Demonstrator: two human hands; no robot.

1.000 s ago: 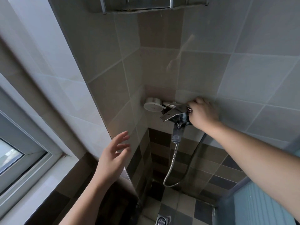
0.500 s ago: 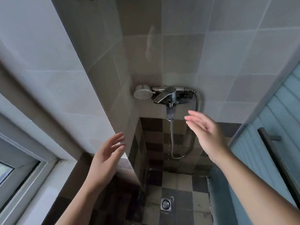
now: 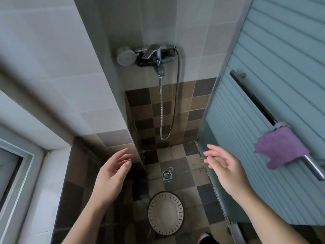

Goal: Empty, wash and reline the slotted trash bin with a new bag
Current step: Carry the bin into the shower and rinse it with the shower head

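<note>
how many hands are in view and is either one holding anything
2. The left hand hovers open near the wall corner; the right hand hovers open beside the shower door. Neither holds anything.

Left hand [image 3: 112, 171] raised mid-air, palm facing inward toward right, fingers loosely extended and slightly spread, holding nothing. Left forearm rises from lower frame edge, bare. Right hand [image 3: 226, 168] raised at similar height, palm facing inward toward left, fingers relaxed, fanned, empty. Right forearm enters from lower right corner, bare. Hands well apart, touching nothing.
</note>
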